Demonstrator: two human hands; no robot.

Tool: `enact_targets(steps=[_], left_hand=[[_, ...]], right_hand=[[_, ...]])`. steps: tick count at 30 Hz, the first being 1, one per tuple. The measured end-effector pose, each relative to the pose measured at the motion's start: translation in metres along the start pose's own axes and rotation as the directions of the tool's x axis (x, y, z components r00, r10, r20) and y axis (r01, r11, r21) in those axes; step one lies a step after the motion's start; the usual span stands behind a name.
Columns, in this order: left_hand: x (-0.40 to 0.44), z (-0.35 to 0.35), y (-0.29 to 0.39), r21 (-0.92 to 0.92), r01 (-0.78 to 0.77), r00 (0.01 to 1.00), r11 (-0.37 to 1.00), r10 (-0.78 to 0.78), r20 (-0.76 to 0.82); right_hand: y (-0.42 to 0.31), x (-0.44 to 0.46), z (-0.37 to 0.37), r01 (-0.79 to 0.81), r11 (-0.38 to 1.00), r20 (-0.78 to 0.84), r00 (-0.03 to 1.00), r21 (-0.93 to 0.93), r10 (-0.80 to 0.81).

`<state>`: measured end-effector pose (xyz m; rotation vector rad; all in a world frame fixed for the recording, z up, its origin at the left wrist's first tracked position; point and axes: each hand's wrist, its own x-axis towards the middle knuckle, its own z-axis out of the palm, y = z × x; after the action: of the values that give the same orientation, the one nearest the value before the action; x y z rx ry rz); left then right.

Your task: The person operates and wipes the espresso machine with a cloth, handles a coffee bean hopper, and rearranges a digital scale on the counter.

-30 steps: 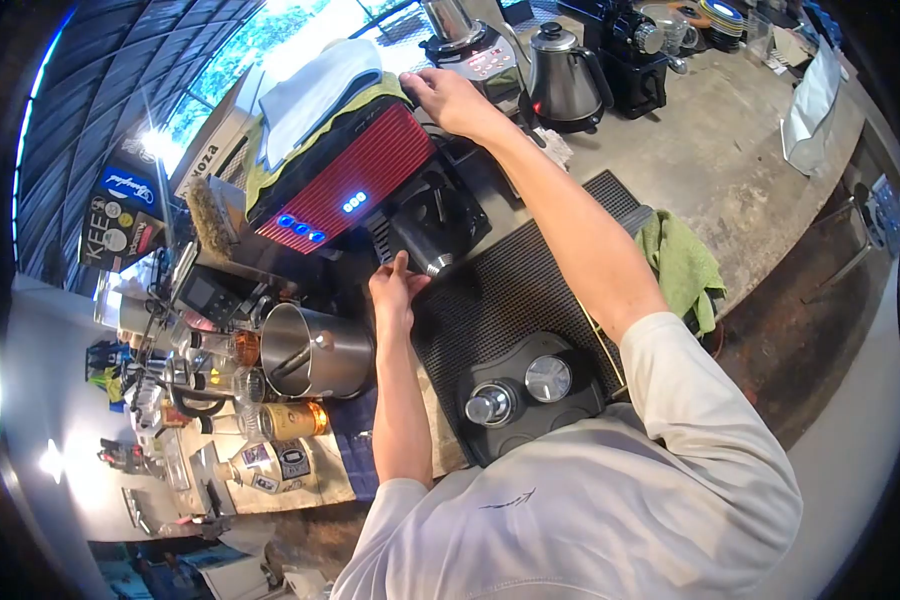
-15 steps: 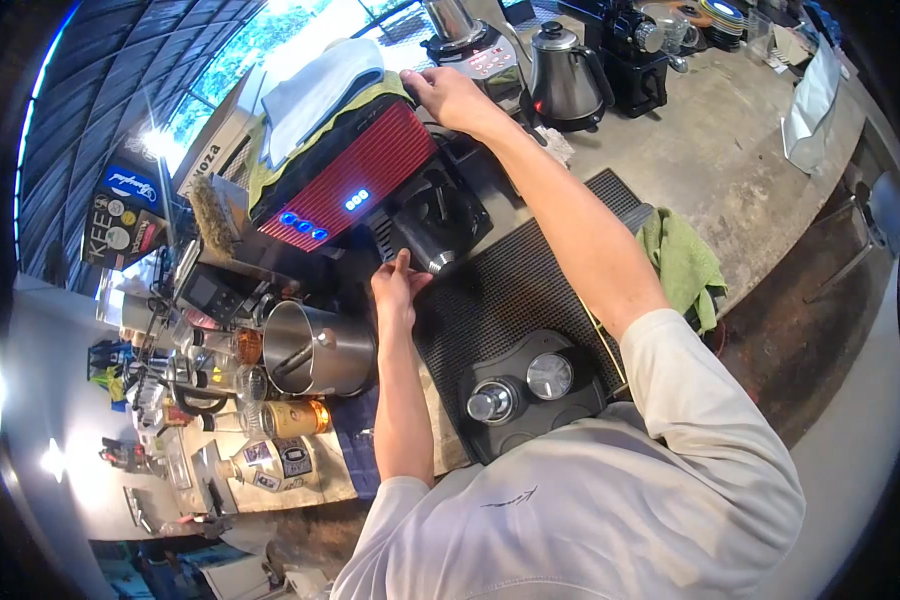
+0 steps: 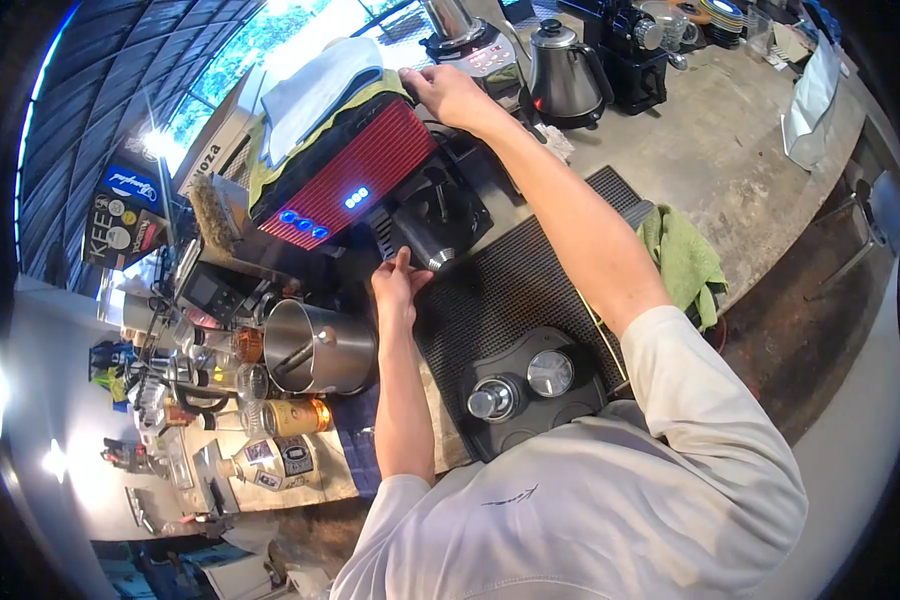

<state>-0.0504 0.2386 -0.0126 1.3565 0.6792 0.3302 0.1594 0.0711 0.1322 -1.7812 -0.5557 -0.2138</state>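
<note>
A red-fronted espresso machine (image 3: 355, 175) with lit blue buttons stands ahead of me. Beneath its right part is a tilted black pitcher (image 3: 425, 230) with a shiny metal patch at its near end. My left hand (image 3: 398, 285) is closed, thumb and fingers at the pitcher's near end; its exact grip is partly hidden. My right hand (image 3: 450, 95) has its fingers curled at the machine's upper right corner, by the edge of a green cloth (image 3: 395, 82). What those fingertips grip is hidden. A folded pale cloth (image 3: 320, 95) lies on top of the machine.
A black ribbed mat (image 3: 505, 290) lies before the machine, with a tamping stand (image 3: 515, 430) holding metal tools near my body. To the left is a steel bucket (image 3: 320, 350). A kettle (image 3: 565, 75) and a green towel (image 3: 680, 255) are to the right.
</note>
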Motion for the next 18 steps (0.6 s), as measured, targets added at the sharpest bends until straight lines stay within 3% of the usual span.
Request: enact_targets(steps=[11, 18], left_hand=[[-0.006, -0.008, 0.008, 0.052, -0.007, 1.0, 0.999, 0.007, -0.004], [0.02, -0.016, 0.018, 0.191, 0.009, 0.998, 0.982, -0.021, 0.063]], right_hand=[[0.002, 0.001, 0.0, -0.005, 1.0, -0.005, 1.0, 0.009, 0.005], [0.01, 0.005, 0.006, 0.022, 1.0, -0.015, 1.0, 0.015, -0.022]])
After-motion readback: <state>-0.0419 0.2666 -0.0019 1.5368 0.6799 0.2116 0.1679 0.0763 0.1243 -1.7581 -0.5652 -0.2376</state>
